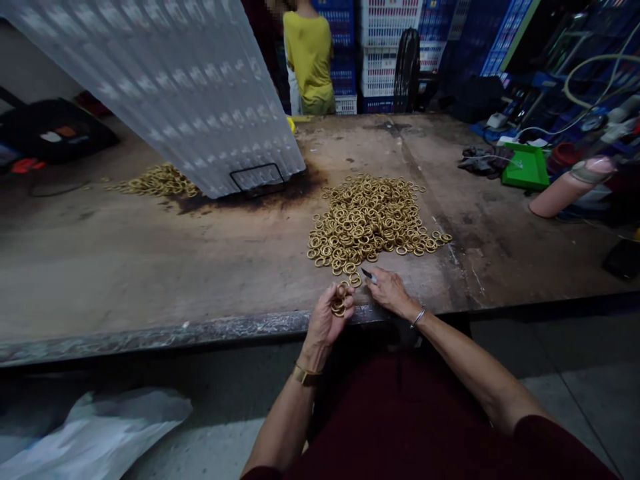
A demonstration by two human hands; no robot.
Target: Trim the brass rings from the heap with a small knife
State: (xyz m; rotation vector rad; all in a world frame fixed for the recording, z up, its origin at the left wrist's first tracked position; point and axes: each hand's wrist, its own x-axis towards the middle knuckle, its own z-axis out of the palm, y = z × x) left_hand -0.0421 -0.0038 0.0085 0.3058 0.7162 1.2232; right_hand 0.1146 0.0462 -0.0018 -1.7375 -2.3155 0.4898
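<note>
At the bench's near edge (200, 333), both hands work just short of a big pile (373, 220) of brass rings. The left hand (327, 320) is curled around a small stack of rings (339, 303), thumb and fingers pinching them together so they sit face to face. The right hand (390, 292) lies palm down on the bench, gripping a thin dark tool (369, 275) whose tip points toward the pile's near fringe, where a few loose rings lie.

To do this well, I judge that the stack should stay square in the left hand, pinched firmly enough that no ring slips off, and held close to the pile so each reach is short. The tool tip looks best used on the loose rings at the near fringe, not the dense middle, where rings overlap and may drag neighbours along.

A second heap (157, 180) lies toward the far left, beside a corrugated sheet (200, 87). A person in yellow (309, 57) stands beyond the far edge.
</note>
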